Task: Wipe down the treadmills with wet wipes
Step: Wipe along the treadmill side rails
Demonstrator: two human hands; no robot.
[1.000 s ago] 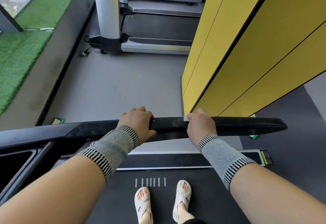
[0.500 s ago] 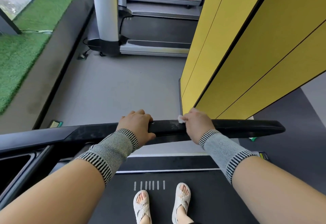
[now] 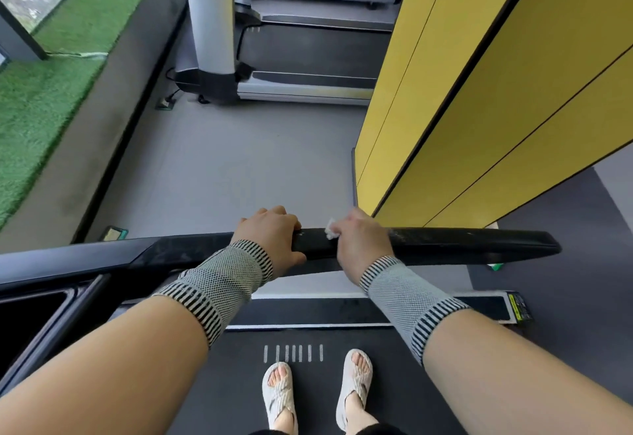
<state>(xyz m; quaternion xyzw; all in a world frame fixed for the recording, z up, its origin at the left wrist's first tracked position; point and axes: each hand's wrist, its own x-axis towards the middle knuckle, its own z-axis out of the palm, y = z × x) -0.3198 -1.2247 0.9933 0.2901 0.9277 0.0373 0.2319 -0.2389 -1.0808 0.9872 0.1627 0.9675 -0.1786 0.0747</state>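
Observation:
I stand on a treadmill's dark belt (image 3: 394,383), facing its black handrail (image 3: 472,244), which runs across the view. My left hand (image 3: 272,234) grips the rail near its middle, fingers curled over the top. Just to the right, my right hand (image 3: 364,243) is wrapped round the rail and presses a small white wet wipe (image 3: 331,229) against it; only a corner of the wipe shows beside the fingers. The rail to the right of that hand looks streaked and wet. Both wrists wear grey striped knit bands.
A yellow panelled wall (image 3: 496,92) rises close behind the rail on the right. Another treadmill (image 3: 308,58) with a silver upright stands farther ahead across grey floor. Green artificial turf (image 3: 51,85) lines the left side. My sandalled feet (image 3: 317,390) are on the belt.
My right hand with the wipe has slid left along the rail, closing the gap to my left hand, which has stayed gripping the same spot.

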